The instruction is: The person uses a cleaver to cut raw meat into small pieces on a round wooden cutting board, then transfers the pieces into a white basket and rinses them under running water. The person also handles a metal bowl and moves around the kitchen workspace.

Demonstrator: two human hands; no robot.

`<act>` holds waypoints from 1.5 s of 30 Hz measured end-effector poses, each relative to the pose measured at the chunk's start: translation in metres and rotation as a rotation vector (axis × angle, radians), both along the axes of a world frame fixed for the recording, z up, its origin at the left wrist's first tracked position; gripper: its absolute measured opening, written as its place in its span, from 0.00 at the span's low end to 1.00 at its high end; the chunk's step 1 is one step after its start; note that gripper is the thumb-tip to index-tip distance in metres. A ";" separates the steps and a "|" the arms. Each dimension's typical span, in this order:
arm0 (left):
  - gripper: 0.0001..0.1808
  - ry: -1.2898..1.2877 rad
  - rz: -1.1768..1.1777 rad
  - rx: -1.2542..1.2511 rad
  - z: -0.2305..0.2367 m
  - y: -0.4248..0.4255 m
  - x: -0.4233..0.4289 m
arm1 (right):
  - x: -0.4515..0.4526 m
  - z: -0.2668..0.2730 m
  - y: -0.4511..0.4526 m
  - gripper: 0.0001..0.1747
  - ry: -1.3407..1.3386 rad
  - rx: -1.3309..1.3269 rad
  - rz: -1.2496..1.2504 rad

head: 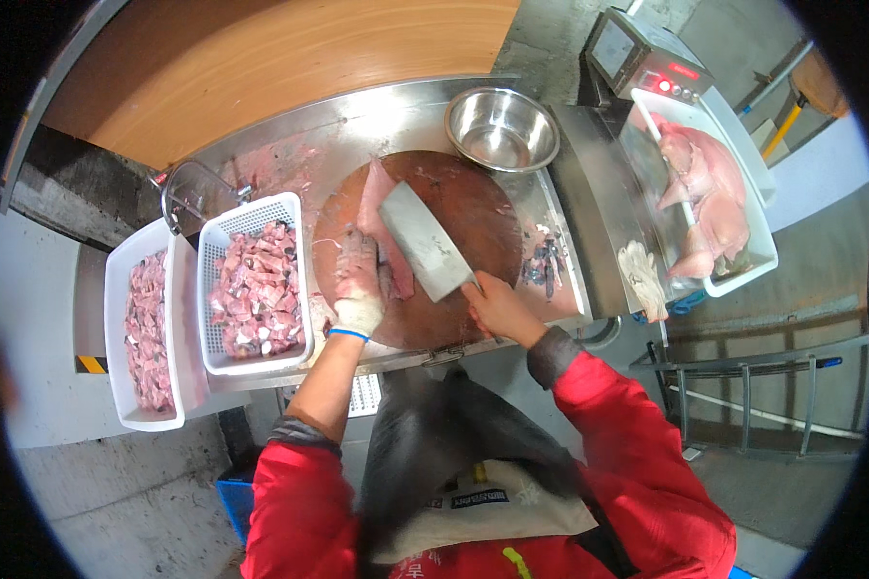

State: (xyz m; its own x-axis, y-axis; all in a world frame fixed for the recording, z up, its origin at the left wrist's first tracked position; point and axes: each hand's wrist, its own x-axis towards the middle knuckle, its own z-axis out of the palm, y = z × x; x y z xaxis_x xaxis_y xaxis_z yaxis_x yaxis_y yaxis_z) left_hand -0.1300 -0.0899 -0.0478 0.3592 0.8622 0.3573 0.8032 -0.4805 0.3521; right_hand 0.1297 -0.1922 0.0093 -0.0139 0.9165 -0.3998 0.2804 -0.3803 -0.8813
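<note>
My right hand [503,307] is bare and grips the handle of a broad cleaver [429,242]. The cleaver's blade lies flat-side up above a round chopping board [471,210], partly over a long strip of pink raw flesh [379,195], perhaps fish. On the board's left side, my left hand [358,282] wears a stained white knit glove with a blue cuff. It rests against the strip's left edge, fingers pointing away from me. Whether those fingers grip the strip is unclear. Beside it stands a white perforated basket [305,289] of chopped pink pieces [257,286].
A second white tub [177,347] of cut pieces stands further left. Behind the board sits a steel bowl [503,134]. Dark scraps [547,260] lie to its right. Beyond are a knit glove [641,275], a white tub [766,250] with large pink flesh [717,195], and a lit metal device [648,58].
</note>
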 end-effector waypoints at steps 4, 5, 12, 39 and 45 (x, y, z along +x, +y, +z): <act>0.34 0.205 0.147 -0.135 -0.019 -0.003 0.009 | -0.006 -0.010 0.031 0.18 -0.007 -0.050 0.073; 0.34 0.161 0.133 -0.075 -0.022 -0.004 0.008 | -0.002 -0.010 0.032 0.20 -0.033 -0.058 0.086; 0.34 0.171 0.107 -0.038 -0.031 -0.004 0.006 | -0.003 -0.003 0.048 0.25 -0.167 -0.062 0.155; 0.34 0.152 0.097 0.001 -0.034 -0.007 0.008 | -0.013 -0.001 0.044 0.18 -0.513 0.258 0.226; 0.34 0.111 0.090 0.055 -0.036 -0.006 0.008 | -0.010 0.005 0.036 0.20 -0.552 0.207 0.241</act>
State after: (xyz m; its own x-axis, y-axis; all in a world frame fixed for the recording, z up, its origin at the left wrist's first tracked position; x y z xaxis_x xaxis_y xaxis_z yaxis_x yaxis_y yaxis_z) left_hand -0.1218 -0.0955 -0.0839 0.3218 0.8726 0.3673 0.8763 -0.4214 0.2333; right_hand 0.1193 -0.1562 0.0145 -0.0718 0.9725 -0.2215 0.7709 -0.0868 -0.6310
